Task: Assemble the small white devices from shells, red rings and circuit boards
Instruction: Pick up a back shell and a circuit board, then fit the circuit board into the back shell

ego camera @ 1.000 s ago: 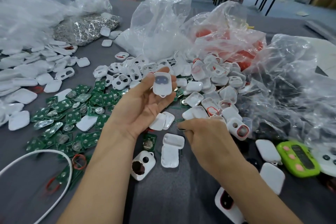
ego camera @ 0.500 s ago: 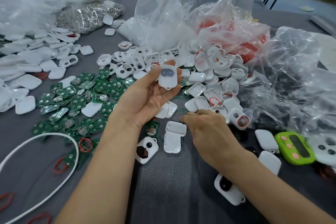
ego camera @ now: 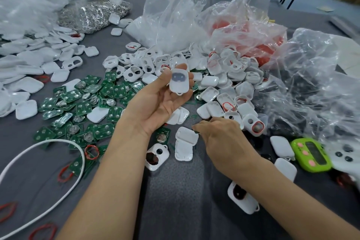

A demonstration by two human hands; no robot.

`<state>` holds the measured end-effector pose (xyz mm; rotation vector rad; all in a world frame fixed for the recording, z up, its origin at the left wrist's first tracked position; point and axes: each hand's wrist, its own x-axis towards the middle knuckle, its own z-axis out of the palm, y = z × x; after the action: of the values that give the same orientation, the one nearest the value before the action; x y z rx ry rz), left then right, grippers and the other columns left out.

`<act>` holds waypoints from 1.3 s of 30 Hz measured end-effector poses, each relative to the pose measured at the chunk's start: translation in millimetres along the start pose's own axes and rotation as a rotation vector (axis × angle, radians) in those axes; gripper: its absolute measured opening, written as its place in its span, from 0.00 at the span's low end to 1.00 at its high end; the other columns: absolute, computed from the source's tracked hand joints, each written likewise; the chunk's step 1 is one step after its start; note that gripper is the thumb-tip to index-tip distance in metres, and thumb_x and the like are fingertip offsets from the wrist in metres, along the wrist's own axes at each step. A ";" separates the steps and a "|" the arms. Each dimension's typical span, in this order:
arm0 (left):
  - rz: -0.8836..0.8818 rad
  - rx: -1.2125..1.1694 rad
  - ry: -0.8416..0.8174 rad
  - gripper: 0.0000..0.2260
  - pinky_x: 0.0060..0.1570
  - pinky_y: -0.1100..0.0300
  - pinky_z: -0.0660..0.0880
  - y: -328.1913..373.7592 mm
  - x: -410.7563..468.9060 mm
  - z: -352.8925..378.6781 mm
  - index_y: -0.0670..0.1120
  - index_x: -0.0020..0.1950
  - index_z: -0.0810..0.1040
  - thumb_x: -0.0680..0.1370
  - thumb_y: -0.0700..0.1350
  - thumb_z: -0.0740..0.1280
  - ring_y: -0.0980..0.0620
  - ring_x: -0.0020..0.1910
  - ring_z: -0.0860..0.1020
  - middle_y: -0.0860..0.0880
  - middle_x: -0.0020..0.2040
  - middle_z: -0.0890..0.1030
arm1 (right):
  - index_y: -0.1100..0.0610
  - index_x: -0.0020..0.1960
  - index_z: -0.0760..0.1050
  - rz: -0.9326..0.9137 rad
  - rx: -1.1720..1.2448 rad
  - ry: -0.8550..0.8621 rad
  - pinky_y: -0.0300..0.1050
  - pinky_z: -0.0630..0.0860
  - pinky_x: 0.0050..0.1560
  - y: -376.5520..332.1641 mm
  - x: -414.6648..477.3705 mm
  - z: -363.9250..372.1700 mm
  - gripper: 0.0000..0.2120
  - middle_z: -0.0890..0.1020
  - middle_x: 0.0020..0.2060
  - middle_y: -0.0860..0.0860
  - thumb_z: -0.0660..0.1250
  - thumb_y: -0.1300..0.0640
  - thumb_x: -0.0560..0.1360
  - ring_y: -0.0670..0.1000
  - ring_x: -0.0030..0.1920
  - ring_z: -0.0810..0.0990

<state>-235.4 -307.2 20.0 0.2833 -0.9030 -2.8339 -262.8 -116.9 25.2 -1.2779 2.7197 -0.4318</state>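
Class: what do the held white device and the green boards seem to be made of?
The small white rounded device: probably moulded plastic, judging by its smooth, even, slightly glossy skin and soft edges. The flat green circuit boards: likely rigid laminate, glossy green with shiny metal pads.

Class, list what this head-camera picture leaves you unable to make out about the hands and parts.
All in the head view:
1. What the right hand pinches, if anything: its own knuckles hide the fingertips.
2. Inside of the white device held by the left hand: its front face covers it.
3. Dark contents of the plastic bag at right: crinkled film blurs them.
4. Ends of the white cable: cut off by the left edge.
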 end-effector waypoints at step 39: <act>-0.025 0.143 -0.059 0.11 0.49 0.53 0.84 -4.2 12.4 1.2 0.44 0.54 0.89 0.76 0.44 0.68 0.47 0.54 0.86 0.42 0.56 0.86 | 0.53 0.53 0.85 0.374 1.255 0.351 0.35 0.67 0.28 23.3 28.5 -8.0 0.19 0.73 0.27 0.47 0.66 0.75 0.77 0.46 0.27 0.67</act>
<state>-248.0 -305.7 16.9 0.2301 -1.1244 -2.8184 -300.0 -123.0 26.5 -0.3385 1.9824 -1.9638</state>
